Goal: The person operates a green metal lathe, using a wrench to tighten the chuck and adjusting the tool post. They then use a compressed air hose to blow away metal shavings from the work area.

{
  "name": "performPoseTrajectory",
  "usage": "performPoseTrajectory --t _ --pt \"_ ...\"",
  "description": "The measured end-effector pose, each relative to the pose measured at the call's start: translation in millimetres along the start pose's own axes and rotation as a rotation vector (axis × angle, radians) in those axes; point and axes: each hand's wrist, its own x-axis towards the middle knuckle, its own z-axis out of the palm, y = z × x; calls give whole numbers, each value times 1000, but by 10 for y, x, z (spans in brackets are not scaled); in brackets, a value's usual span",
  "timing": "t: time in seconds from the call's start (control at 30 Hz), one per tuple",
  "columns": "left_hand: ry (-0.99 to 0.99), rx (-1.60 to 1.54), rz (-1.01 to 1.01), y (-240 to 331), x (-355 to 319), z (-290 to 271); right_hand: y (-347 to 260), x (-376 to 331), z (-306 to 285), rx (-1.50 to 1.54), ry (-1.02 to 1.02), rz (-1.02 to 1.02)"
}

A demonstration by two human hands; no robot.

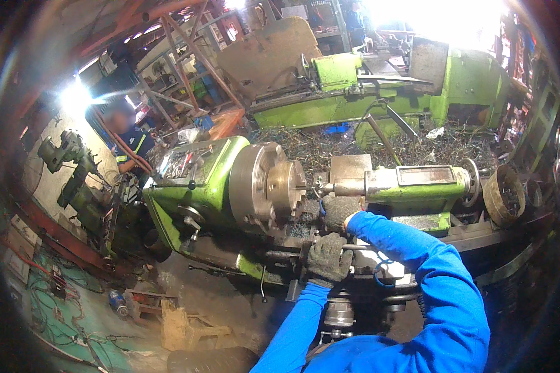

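Note:
I stand at a green metal lathe [224,161], wearing grey knit gloves and blue sleeves. My right hand [343,212] reaches in between the chuck [261,186] and the tailstock [410,184]. Its fingers are curled, and what they grip is hidden. A dark, blurry shape lies just left of it, below the brass-coloured workpiece [286,185] in the chuck. Nearer to me, my left hand [328,258] is closed over a part of the carriage that its fingers cover. A metal bar [358,247] sticks out to the right beside that hand.
Heaps of metal shavings [410,149] lie behind the lathe, before a second green machine [348,102]. A round tub [504,194] stands past the tailstock handwheel [471,181]. Another person [130,140] is at the far left. Cables [56,304] and a wooden stool [193,329] are on the floor.

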Motion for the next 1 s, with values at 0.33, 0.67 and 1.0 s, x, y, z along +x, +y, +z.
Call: performPoseTrajectory --t 0.33,0.67,1.0 --pt "10 -74 -48 -12 -71 150 -281 -121 -373 -59 -112 36" --pt "71 -38 -87 -73 -325 346 -23 -4 70 -96 10 57" --pt "35 -25 -129 -79 -319 358 -165 -72 -139 -83 -16 72"
